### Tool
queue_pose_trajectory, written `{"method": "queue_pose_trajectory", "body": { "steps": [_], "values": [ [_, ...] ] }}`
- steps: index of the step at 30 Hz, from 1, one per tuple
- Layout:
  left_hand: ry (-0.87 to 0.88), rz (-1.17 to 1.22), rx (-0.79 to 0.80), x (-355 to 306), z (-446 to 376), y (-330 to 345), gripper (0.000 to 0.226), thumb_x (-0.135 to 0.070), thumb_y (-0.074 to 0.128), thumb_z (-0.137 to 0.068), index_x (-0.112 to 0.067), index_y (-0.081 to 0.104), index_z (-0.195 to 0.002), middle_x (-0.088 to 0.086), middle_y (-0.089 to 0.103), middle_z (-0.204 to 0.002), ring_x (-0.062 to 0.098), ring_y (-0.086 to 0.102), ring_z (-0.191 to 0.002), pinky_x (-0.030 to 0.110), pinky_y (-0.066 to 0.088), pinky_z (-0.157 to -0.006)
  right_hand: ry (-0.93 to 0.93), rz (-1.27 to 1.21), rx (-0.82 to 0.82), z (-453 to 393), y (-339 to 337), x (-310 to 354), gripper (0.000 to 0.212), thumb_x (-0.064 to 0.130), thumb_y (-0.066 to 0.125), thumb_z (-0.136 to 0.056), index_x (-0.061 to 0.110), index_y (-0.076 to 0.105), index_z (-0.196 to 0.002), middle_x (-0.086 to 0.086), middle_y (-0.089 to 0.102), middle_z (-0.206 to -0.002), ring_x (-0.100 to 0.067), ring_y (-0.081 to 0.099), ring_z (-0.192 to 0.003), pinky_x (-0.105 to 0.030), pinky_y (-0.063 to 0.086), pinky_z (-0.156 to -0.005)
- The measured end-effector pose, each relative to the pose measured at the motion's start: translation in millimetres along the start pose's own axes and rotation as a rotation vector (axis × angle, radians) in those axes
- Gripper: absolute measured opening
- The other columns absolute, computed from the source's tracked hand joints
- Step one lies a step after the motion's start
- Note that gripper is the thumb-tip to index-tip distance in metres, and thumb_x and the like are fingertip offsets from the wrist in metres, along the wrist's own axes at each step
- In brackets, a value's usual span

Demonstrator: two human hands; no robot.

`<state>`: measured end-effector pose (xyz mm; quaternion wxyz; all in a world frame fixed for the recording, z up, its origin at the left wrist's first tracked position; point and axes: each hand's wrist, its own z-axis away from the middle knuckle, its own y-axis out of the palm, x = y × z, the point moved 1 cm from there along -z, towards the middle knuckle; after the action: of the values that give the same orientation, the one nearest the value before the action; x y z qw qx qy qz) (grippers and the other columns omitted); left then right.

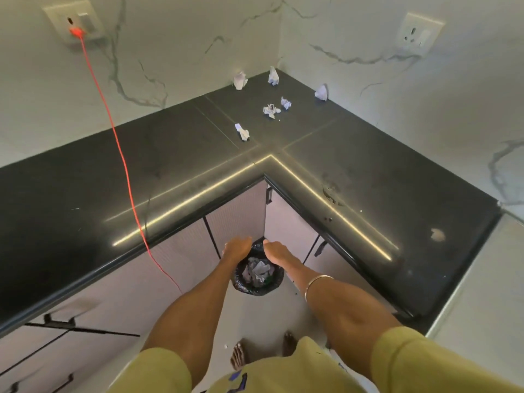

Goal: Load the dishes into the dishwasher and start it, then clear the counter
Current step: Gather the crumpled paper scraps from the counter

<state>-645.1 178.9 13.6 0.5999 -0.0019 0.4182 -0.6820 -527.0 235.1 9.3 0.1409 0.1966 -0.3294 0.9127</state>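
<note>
Below the counter's inner corner, both hands hang over a bin point(258, 272) on the floor. The left hand point(237, 249) is over the bin's left rim and the right hand point(279, 252) is over its right rim; both are seen from behind, with fingers pointing down and away, loosely straight and holding nothing that shows. Whether either hand touches the rim cannot be told. The bin has a black liner point(273, 283) and holds crumpled paper point(257, 271). A thin bangle point(317, 283) circles the right wrist, and both arms come out of yellow-green sleeves point(419, 361).

Up on the black L-shaped counter point(368, 171), 6 paper scraps lie near the back corner. Scrap 1 point(240, 80) and scrap 2 point(273, 76) stand just before the back wall, scrap 3 point(321, 92) sits against the right wall, scraps 4 point(271, 110) and 5 point(285, 102) lie close together farther in, and scrap 6 point(242, 131) lies nearest the inner corner, apart from the rest. A pale smear point(437, 234) marks the counter near its right end.

A red cord point(113, 129) runs from a wall socket point(74, 22) at top left, across the counter and over its front edge toward the floor. A 2nd socket point(419, 34) sits on the right wall. Grey cabinet doors point(235, 214) with black handles fill the space under the counter.
</note>
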Motion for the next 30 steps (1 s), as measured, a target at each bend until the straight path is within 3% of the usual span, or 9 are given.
{"method": "queue_pose_trajectory", "body": {
  "steps": [7, 10, 14, 19, 22, 23, 27, 30],
  "values": [
    [0.068, -0.123, 0.041, 12, -1, -9, 0.059, -0.043, 0.032, -0.105, -0.001, 0.039, -0.146, 0.018, 0.039, -0.153, 0.033, 0.039, -0.139, 0.039, 0.031, -0.113, -0.051, 0.122, -0.017, -1, 2, 10, 0.062, 0.049, 0.022, -0.102, 0.007, 0.045, -0.141, -0.016, 0.046, -0.147, -0.034, 0.047, -0.132, -0.048, 0.034, -0.113],
    [0.146, -0.213, 0.004, 23, -13, -13, 0.059, -0.041, 0.034, -0.104, 0.005, 0.048, -0.138, 0.024, 0.044, -0.147, 0.037, 0.042, -0.135, 0.041, 0.03, -0.115, -0.093, 0.165, -0.045, -6, 1, 10, 0.061, 0.048, 0.021, -0.102, 0.007, 0.047, -0.14, -0.015, 0.047, -0.147, -0.034, 0.049, -0.131, -0.048, 0.036, -0.112],
    [0.312, -0.325, -0.088, 17, -13, -25, 0.045, -0.031, 0.039, -0.104, 0.007, 0.063, -0.109, 0.024, 0.062, -0.12, 0.037, 0.054, -0.12, 0.041, 0.04, -0.102, -0.125, 0.153, -0.058, -2, -11, 17, 0.065, 0.053, 0.023, -0.101, 0.007, 0.046, -0.141, -0.015, 0.047, -0.147, -0.035, 0.048, -0.131, -0.049, 0.036, -0.111],
    [0.436, -0.327, -0.164, -12, -28, -41, 0.037, -0.027, 0.041, -0.103, 0.005, 0.058, -0.112, 0.024, 0.058, -0.12, 0.037, 0.054, -0.113, 0.045, 0.044, -0.093, -0.225, 0.138, -0.163, -10, -37, 35, 0.062, 0.049, 0.025, -0.103, 0.005, 0.05, -0.139, -0.018, 0.053, -0.14, -0.035, 0.054, -0.125, -0.045, 0.042, -0.105],
    [0.489, -0.317, -0.237, -37, -41, -51, 0.029, -0.024, 0.042, -0.101, 0.0, 0.058, -0.109, 0.018, 0.057, -0.115, 0.03, 0.055, -0.105, 0.039, 0.044, -0.084, -0.315, 0.136, -0.268, -22, -56, 50, 0.055, 0.046, 0.031, -0.104, 0.007, 0.049, -0.138, -0.017, 0.056, -0.137, -0.033, 0.056, -0.121, -0.046, 0.046, -0.103],
    [0.513, -0.325, -0.259, -47, -46, -54, 0.028, -0.021, 0.042, -0.1, 0.0, 0.058, -0.109, 0.017, 0.057, -0.114, 0.029, 0.054, -0.105, 0.038, 0.044, -0.085, -0.342, 0.138, -0.303, -27, -63, 56, 0.052, 0.044, 0.033, -0.103, 0.007, 0.05, -0.137, -0.017, 0.057, -0.134, -0.033, 0.057, -0.12, -0.046, 0.047, -0.101],
    [0.587, -0.428, -0.359, -83, -74, -67, 0.034, -0.016, 0.038, -0.1, 0.001, 0.055, -0.125, 0.017, 0.054, -0.13, 0.033, 0.044, -0.129, 0.046, 0.034, -0.112, -0.435, 0.148, -0.406, -54, -91, 82, 0.038, 0.03, 0.041, -0.102, 0.008, 0.058, -0.128, -0.017, 0.065, -0.122, -0.037, 0.061, -0.114, -0.043, 0.05, -0.091],
    [0.554, -0.434, -0.452, -111, -92, -82, 0.031, -0.019, 0.04, -0.099, -0.003, 0.059, -0.117, 0.017, 0.058, -0.126, 0.033, 0.049, -0.125, 0.044, 0.04, -0.107, -0.485, 0.129, -0.435, -77, -116, 106, 0.04, 0.021, 0.041, -0.1, 0.013, 0.054, -0.137, -0.014, 0.065, -0.126, -0.035, 0.062, -0.113, -0.043, 0.05, -0.094]
  ]
}}
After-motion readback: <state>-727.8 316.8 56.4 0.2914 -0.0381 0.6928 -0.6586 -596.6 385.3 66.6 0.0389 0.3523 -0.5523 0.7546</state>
